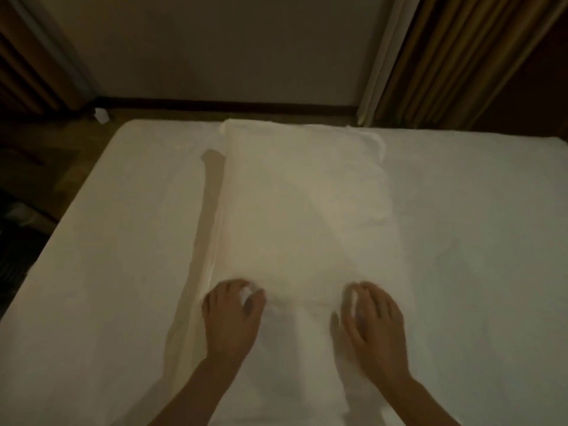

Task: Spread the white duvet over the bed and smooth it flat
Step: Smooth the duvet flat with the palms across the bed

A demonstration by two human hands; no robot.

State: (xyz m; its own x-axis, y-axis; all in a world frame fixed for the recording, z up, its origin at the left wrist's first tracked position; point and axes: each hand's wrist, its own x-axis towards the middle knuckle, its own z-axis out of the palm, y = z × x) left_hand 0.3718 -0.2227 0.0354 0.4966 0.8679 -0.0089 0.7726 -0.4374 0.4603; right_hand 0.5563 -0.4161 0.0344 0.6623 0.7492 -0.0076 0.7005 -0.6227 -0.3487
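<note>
1. Folded white fabric duvet (304, 210), a long soft strip, lies down the middle of the white-sheeted bed (479, 229), running from under my hands away towards the pale far wall (221, 47).
2. Left hand (232, 316) rests on the near part of the duvet with fingers curled, and I appear to pinch a little cloth between thumb and fingertips; blur keeps me from being sure how much I hold.
3. Right hand (373, 329) sits on the same strip, just beside the left with a gap of cloth between, its fingers bent and pressed into the fabric, seemingly gathering a fold.
4. Bare sheet shows well out to the left of my left hand and well out to the right of my right, so I judge the spreading has hardly started.
5. To do this step well, I should catch only the top layer at its edge with each hand, lift it slightly, then draw my hands apart evenly so the fold opens without dragging the whole strip crooked.
6. Brown ribbed curtains (445, 63) hang beyond the far right corner.
</note>
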